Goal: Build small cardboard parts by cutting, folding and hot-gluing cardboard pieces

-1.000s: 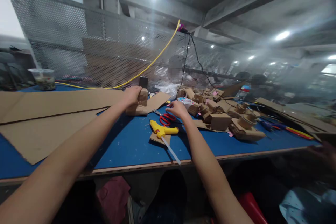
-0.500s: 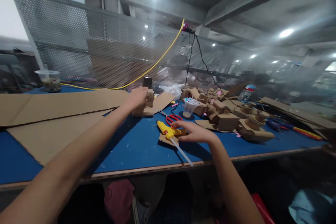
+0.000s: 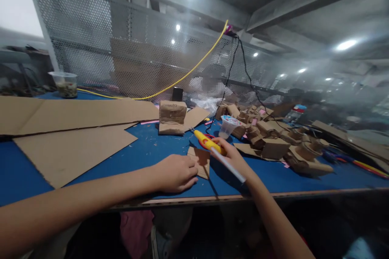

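Observation:
My right hand (image 3: 233, 157) is closed around a yellow hot glue gun (image 3: 206, 141), raised above the table with its nozzle pointing away to the left. A long whitish glue stick (image 3: 229, 166) pokes out of its back end, toward me. My left hand (image 3: 178, 173) rests low over the table, its curled fingers gripping the left edge of a small square piece of cardboard (image 3: 203, 165). Beyond them stands a folded cardboard block (image 3: 172, 118). Red-handled scissors (image 3: 201, 141) lie partly hidden behind the glue gun.
Large cardboard sheets (image 3: 75, 115) cover the left side of the blue table (image 3: 146, 145). A plastic cup (image 3: 227, 127) stands near a pile of cardboard pieces (image 3: 264, 129). Another cup (image 3: 67, 85) sits far left. A yellow cable (image 3: 188, 75) hangs before a perforated metal screen.
My left hand has left the cardboard block and come down to the small cardboard piece. My right hand has lifted the glue gun off that piece.

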### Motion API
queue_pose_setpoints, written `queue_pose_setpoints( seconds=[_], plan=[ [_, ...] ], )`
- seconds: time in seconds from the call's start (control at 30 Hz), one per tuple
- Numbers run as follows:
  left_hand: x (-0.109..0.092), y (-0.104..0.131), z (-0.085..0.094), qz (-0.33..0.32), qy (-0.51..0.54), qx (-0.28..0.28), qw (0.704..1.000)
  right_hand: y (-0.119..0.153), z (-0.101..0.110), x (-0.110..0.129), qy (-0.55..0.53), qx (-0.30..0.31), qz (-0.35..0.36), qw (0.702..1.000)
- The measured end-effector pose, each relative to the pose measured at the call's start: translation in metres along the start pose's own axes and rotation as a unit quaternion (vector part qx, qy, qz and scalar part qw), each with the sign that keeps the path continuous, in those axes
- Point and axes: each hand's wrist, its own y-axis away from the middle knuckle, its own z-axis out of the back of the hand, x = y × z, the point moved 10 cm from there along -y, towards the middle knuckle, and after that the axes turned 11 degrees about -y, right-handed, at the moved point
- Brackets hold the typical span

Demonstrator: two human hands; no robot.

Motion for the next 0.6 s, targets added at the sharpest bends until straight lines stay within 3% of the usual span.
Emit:
queue_pose_setpoints(
  seconds=[0.1, 0.2, 0.37, 0.6],
  plan=[
    [0.003, 0.000, -0.004, -0.004, -0.007, 0.016, 1.000, 0.006, 0.027, 0.000, -0.034, -0.053, -0.026, 0.998],
    [0.000, 0.009, -0.006, -0.007, -0.011, 0.028, 1.000, 0.019, 0.046, -0.002, -0.055, -0.055, -0.068, 0.995],
    [-0.004, 0.017, -0.009, 0.003, -0.027, 0.050, 0.998, 0.038, 0.035, -0.004, -0.044, 0.003, -0.126, 0.991],
    [0.000, 0.019, -0.002, 0.025, -0.029, 0.063, 0.997, 0.040, 0.026, -0.013, 0.028, -0.003, -0.164, 0.986]
  ],
)
